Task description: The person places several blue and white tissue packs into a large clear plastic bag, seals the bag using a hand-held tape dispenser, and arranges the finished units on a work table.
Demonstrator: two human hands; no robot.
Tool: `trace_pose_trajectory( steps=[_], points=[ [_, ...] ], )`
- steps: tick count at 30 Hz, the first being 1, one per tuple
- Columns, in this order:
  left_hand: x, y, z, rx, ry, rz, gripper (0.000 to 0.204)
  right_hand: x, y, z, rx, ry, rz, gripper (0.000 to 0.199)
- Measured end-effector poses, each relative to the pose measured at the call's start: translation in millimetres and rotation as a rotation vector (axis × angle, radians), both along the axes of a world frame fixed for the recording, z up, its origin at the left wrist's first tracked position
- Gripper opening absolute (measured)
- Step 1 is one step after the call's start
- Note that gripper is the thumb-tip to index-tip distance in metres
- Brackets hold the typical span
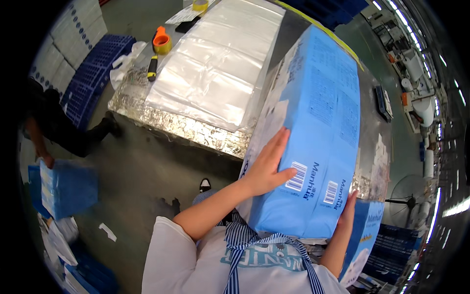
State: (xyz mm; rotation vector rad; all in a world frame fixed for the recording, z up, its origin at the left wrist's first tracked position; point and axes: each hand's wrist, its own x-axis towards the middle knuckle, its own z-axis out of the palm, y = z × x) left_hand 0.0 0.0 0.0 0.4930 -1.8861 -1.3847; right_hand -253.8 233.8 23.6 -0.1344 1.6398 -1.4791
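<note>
A long blue plastic-wrapped pack with barcodes and printing lies lengthwise on the table, its near end overhanging the edge against my body. My left hand presses on its left upper edge, fingers stretched forward and thumb across the blue top. On the opposite side, my right hand grips the pack's near right side; the pack partly hides its fingers. Between them my two hands hold the pack. To its left, a stack of clear plastic bags lies flat on the table.
An orange tape dispenser and a yellow-black cutter lie left of the bags. A black device sits at the table's right. Another blue pack stands beside my right arm. At left, a person's hand holds a blue bundle.
</note>
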Motion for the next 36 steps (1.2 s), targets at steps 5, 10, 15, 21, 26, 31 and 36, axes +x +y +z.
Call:
trace_pose_trajectory(
  steps=[5, 10, 15, 21, 26, 31, 36],
  points=[
    [0.2, 4.6, -9.4, 0.085, 0.066, -0.005, 0.077, 35.0, -21.3, 41.2, 0.137, 0.450, 0.212, 0.063],
    [4.9, 1.5, -8.4, 0.084, 0.074, -0.002, 0.075, 47.7, -26.9, 37.0, 0.362, 0.599, 0.062, 0.061],
    [-2.6, -0.8, -18.4, 0.034, 0.103, -0.008, 0.074, 43.9, -52.2, 31.1, 0.382, 0.808, 0.039, 0.042],
    [-10.7, -7.9, -11.1, 0.274, 0.231, -0.180, 0.074, 27.0, -54.7, 24.6, 0.528, 1.159, 0.112, 0.050],
    [-13.5, 9.1, 0.1, 0.489, 0.239, -0.146, 0.074, 26.1, -46.9, 43.3, 0.685, 0.946, 0.246, 0.055],
    [-17.6, 11.5, 9.8, 0.308, 0.052, -0.031, 0.081, -18.6, 28.3, 17.0, -0.016, 0.685, 0.409, 0.052],
    [-9.9, 5.1, 46.3, 0.403, -0.223, -0.118, 0.069, -86.3, 155.8, 13.9, 0.247, 0.735, 0.559, 0.042]
  ],
)
